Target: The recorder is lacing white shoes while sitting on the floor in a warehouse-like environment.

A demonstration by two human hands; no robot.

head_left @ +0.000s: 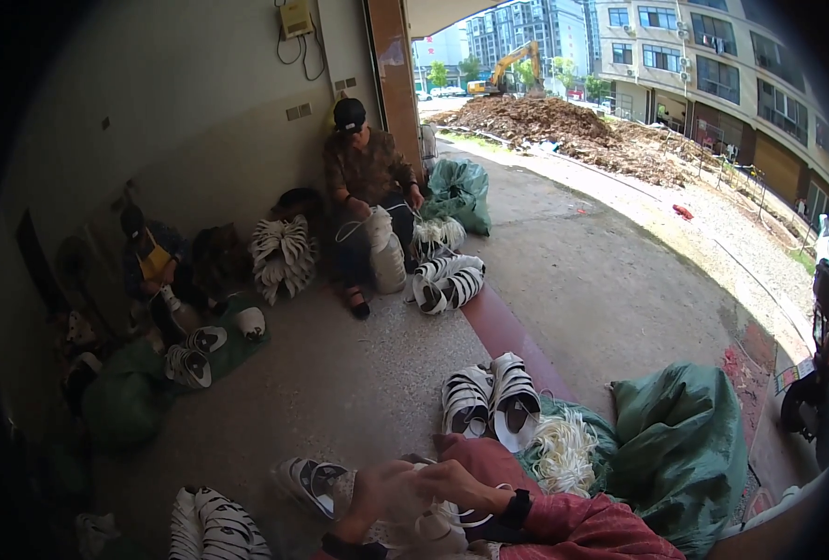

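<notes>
Low in front of me, my left hand [374,495] is closed at a white shoe upper [440,528] that lies over my lap. My right hand [453,483], bent in from the right with a black band at the wrist, is closed with its fingertips close to the left hand's. A thin white lace [478,519] loops out below the right hand. Haze blurs the fingertips, so the exact grip is partly hidden. Just beyond the left hand sits a grey and white shoe upper [313,485].
Stacked shoe uppers [491,401] and a pile of white laces [564,452] lie beside a green sack [683,439] on my right. More striped uppers [216,525] stand lower left. Two seated people [369,177] work farther off. Outside are a dirt mound [545,121] and an excavator [508,73].
</notes>
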